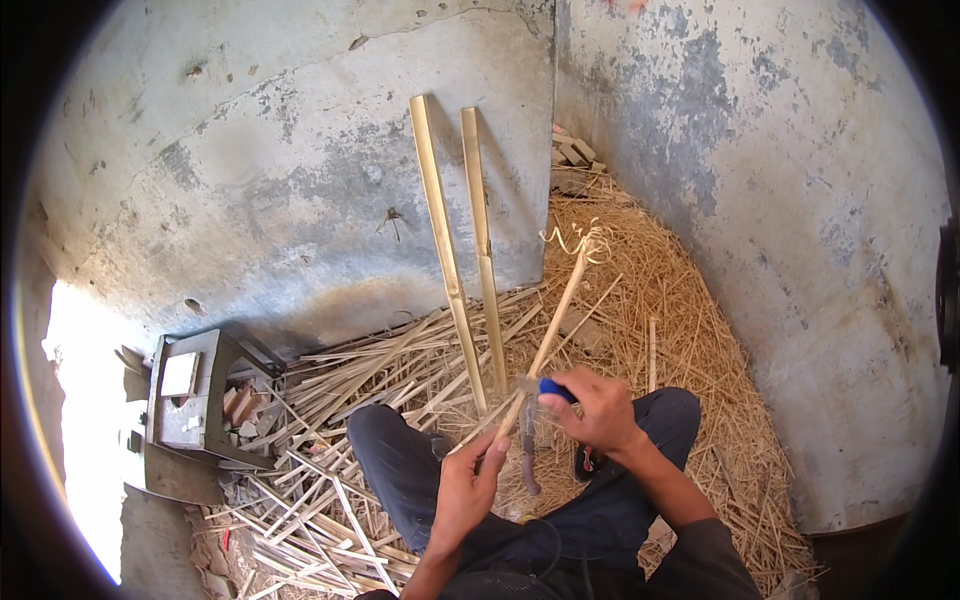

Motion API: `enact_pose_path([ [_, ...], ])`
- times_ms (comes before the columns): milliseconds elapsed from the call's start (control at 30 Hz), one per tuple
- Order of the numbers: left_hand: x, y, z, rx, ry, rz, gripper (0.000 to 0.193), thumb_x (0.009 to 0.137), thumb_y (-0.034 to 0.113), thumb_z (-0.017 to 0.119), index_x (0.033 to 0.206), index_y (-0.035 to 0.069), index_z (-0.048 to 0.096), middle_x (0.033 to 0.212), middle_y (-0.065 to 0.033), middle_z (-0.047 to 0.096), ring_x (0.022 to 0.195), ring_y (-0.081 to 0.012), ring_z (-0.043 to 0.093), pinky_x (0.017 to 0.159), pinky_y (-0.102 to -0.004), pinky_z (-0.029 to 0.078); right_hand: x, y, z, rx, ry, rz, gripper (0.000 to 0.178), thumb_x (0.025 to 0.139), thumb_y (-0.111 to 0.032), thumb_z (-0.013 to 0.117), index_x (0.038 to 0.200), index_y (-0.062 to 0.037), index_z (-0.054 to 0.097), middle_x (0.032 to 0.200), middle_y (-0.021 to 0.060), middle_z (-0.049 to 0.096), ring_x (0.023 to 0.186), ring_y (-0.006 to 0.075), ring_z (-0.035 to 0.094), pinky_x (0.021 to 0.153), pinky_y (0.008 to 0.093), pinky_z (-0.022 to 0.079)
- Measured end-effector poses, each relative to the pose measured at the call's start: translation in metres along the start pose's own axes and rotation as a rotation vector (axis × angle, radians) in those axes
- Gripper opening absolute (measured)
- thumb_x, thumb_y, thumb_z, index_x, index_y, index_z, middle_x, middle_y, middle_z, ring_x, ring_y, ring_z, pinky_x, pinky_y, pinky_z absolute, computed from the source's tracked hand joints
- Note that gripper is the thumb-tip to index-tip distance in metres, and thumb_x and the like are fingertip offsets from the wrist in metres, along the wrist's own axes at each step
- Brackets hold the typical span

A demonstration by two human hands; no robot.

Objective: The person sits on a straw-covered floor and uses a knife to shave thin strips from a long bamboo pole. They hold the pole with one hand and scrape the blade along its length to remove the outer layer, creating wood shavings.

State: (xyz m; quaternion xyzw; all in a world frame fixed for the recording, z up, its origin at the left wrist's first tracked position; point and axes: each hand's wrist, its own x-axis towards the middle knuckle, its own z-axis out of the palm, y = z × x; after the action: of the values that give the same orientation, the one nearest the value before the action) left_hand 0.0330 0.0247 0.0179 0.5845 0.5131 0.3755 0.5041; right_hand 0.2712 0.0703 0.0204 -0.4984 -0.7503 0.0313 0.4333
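My left hand is closed round the lower end of a pale bamboo stick, which slants up and away from me. Thin curls of shaving cling to its far end. My right hand grips a knife by its blue handle. Its blade, small and partly blurred, lies against the stick just above my left hand. Between my legs rests another tool with a brown handle; the stick and knife partly cover its upper part.
Two split bamboo lengths lean on the grey, peeling wall. Bamboo strips lie in a heap to the left, and fine shavings pile up on the right. A worn wooden box-like stand is at the far left.
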Motion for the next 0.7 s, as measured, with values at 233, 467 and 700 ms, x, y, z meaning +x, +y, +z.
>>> enact_pose_path([
  [233,-0.007,-0.004,-0.003,0.066,-0.008,-0.023,0.033,0.115,0.025,0.061,0.133,0.001,0.076,0.075,0.004,0.052,0.071,-0.0056,0.043,0.061,-0.0264,0.038,0.021,0.032,-0.007,-0.006,0.062,0.024,0.035,0.103,-0.038,0.075,0.109,-0.0035,0.078,0.093,0.0132,0.078,0.072,0.0304,0.077,0.062,0.0396,0.059],
  [467,-0.021,-0.016,-0.007,0.06,-0.009,-0.035,0.029,0.111,0.019,0.068,0.129,-0.002,0.074,0.068,-0.0092,0.05,0.065,-0.0099,0.043,0.058,-0.0322,0.042,0.05,0.08,-0.027,-0.162,0.142,0.046,0.041,0.107,-0.043,0.068,0.11,-0.0026,0.078,0.097,0.0158,0.079,0.082,0.0335,0.079,0.071,0.0408,0.061],
  [700,-0.021,-0.011,-0.006,0.105,-0.001,0.019,0.025,0.11,0.017,0.067,0.123,-0.003,0.075,0.067,-0.0121,0.053,0.062,-0.0126,0.046,0.058,-0.0338,0.043,0.048,0.075,-0.025,-0.14,0.154,0.1,0.041,0.108,-0.041,0.068,0.11,-0.0018,0.078,0.101,0.0166,0.08,0.086,0.0339,0.079,0.073,0.0395,0.061],
])
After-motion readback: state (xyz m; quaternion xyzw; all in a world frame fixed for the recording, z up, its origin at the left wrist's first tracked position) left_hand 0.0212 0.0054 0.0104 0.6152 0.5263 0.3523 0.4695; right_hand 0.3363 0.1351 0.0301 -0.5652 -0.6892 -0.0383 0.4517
